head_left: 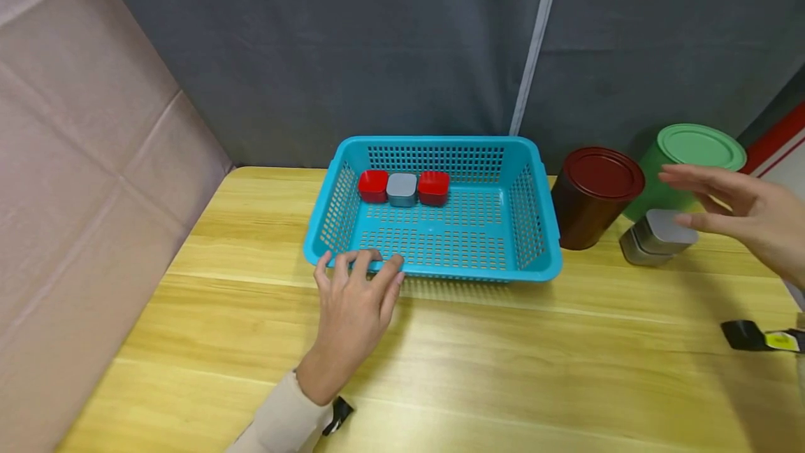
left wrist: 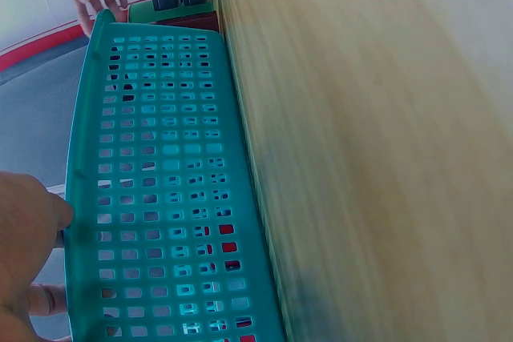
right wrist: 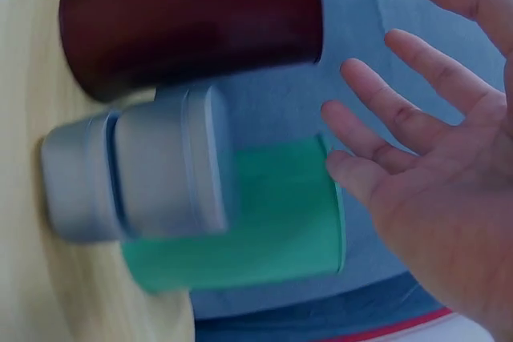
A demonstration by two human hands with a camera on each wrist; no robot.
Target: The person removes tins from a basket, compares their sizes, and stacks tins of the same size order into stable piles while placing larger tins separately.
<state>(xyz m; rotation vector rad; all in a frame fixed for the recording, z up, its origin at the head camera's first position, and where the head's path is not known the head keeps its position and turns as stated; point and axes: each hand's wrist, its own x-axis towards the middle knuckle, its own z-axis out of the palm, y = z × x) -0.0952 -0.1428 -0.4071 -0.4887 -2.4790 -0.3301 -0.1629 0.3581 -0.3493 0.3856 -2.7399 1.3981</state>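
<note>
My left hand (head_left: 353,299) is at the near rim of a blue plastic basket (head_left: 547,257), its fingers bent over the edge. In the left wrist view the fingers (left wrist: 24,218) reach behind that rim. Inside the basket, toward the back left, a grey box (head_left: 402,189) sits between a red box (head_left: 374,187) and another red box (head_left: 434,188). My right hand (head_left: 748,208) hovers empty at the right, fingers spread, beside two stacked grey boxes (head_left: 660,233). The right wrist view shows a gap between this hand (right wrist: 441,166) and the upper grey box (right wrist: 168,170).
A dark red lidded canister (head_left: 594,198) stands just right of the basket. Behind the grey stack is a green lidded canister (head_left: 701,149). A grey curtain (head_left: 352,54) hangs along the back of the wooden table (head_left: 503,369), and pale fabric (head_left: 94,180) borders the left.
</note>
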